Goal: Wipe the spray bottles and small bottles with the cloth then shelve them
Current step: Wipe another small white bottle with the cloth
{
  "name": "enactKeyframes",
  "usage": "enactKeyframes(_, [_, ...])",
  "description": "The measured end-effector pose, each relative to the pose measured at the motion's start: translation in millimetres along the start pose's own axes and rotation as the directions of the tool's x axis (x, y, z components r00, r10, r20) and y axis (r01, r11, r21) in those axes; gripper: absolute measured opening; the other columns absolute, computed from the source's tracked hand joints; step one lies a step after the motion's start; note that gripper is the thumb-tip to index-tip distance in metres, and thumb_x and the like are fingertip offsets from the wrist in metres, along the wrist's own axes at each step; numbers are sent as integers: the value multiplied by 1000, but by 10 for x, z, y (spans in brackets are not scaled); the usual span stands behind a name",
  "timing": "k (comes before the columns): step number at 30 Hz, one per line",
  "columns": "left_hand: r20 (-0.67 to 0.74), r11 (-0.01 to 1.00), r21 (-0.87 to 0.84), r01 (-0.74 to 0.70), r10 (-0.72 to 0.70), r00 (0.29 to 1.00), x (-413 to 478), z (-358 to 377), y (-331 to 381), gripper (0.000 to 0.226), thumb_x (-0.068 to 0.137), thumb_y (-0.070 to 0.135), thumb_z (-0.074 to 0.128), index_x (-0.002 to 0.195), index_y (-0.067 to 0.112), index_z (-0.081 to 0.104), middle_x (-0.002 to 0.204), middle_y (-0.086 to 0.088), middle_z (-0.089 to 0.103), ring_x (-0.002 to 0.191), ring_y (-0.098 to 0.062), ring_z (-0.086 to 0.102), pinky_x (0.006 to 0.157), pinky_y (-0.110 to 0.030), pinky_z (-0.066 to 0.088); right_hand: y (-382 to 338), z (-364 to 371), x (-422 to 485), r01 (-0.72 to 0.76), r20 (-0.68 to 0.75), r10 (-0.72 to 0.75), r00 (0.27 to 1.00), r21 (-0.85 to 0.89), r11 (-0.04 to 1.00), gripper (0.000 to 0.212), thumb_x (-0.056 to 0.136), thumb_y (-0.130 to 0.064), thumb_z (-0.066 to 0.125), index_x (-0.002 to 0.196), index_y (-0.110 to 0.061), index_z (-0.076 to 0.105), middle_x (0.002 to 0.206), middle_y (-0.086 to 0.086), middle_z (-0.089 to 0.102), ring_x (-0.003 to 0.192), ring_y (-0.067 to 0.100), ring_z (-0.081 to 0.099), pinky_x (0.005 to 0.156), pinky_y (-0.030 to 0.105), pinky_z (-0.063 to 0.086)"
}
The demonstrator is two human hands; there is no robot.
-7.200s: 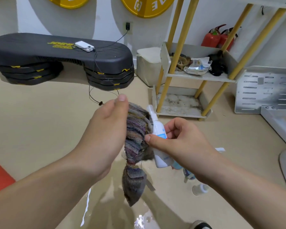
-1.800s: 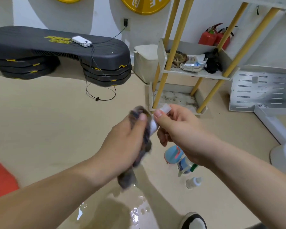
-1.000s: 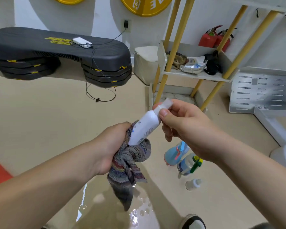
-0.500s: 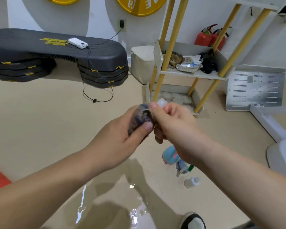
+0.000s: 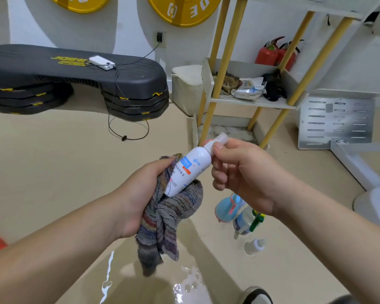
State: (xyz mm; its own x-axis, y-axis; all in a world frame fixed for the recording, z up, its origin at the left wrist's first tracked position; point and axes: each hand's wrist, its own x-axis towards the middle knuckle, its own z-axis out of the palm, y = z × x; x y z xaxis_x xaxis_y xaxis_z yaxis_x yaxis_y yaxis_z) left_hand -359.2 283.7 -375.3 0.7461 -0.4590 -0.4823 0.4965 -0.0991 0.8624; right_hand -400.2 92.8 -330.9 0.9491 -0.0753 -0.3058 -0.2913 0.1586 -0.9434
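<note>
My right hand (image 5: 241,172) pinches the clear cap end of a white spray bottle (image 5: 189,170) with a blue label, held tilted in mid-air. Its bottom end sits in a striped grey cloth (image 5: 162,218) that my left hand (image 5: 140,194) grips; the cloth's tail hangs down. On the floor below my right wrist stand a light blue spray bottle (image 5: 225,208), a clear spray bottle with a green and yellow trigger (image 5: 247,219) and a small clear bottle (image 5: 253,246). The yellow-legged white shelf (image 5: 250,100) stands behind.
A stacked black step platform (image 5: 75,77) with a white power bank and cable lies far left. A white bin (image 5: 188,88), two red fire extinguishers (image 5: 272,53) and a perforated metal panel (image 5: 336,121) surround the shelf. Wet patches shine on the beige floor; my shoe (image 5: 256,296) shows below.
The cloth was wrapped over the upper part of the bottle half a second ago; my left hand has slid it down to the bottle's bottom end, uncovering the white body and label.
</note>
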Motion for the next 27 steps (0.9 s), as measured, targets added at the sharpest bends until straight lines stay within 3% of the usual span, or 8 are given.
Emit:
enactKeyframes(3, [-57,993,-77,88,-92,994,0,102,122,48,103,49,54,88,14,83,87,-7,81,84,-23,79,91,-29,57,56,41,17,33,-36,-35,999,-51,998,16,107,-21,55,97,-9,53,67,5,39,51,18,37,49,29,40])
enactKeyframes(6, [-166,917,329,-225,291,942,-127,159,70,32,106,50,48,103,25,66,79,9,78,78,-12,78,76,-33,63,150,102,28,44,-59,-54,997,-155,987,32,106,-34,57,84,-12,49,59,4,37,47,18,36,52,29,38])
enactKeyframes(8, [8,649,628,-430,547,837,-205,208,73,21,102,53,47,111,36,56,81,14,73,79,-9,74,74,-41,60,186,148,30,30,-84,-50,995,-222,974,39,103,-41,59,77,-14,49,57,7,40,45,19,34,49,28,35])
enactKeyframes(10, [113,444,778,-444,597,794,-200,189,27,26,98,54,48,120,41,50,86,17,68,85,-7,67,78,-34,53,191,176,35,36,-102,-66,993,-270,962,41,102,-44,60,80,-10,54,59,12,44,49,23,36,48,28,36])
enactKeyframes(13, [72,585,696,-415,519,852,-154,135,32,29,96,55,53,123,43,54,91,17,72,85,-6,68,73,-28,51,147,171,42,52,-142,-101,985,-317,947,44,101,-44,58,77,-7,57,58,16,49,51,25,42,52,29,40])
enactKeyframes(17, [-5,900,345,-268,287,958,-116,72,46,23,92,52,70,102,31,70,87,-1,80,77,-36,77,73,-52,64,48,82,43,12,-276,-56,960,-160,987,38,100,-43,63,85,-10,51,56,5,48,44,21,44,49,31,43])
enactKeyframes(19, [-16,949,213,-231,240,971,-108,53,21,30,87,54,72,96,25,74,91,-7,79,84,-37,77,90,-56,60,16,37,43,-30,-257,9,966,-75,997,38,98,-45,66,89,-12,52,59,3,47,45,20,43,47,30,41])
enactKeyframes(27, [85,993,-115,4,6,996,-112,104,86,48,81,60,65,85,14,80,84,-12,75,69,-31,70,80,-41,57,-123,-130,29,-28,-40,27,999,-13,1000,12,102,-21,59,110,-13,62,72,1,45,53,14,40,52,28,38])
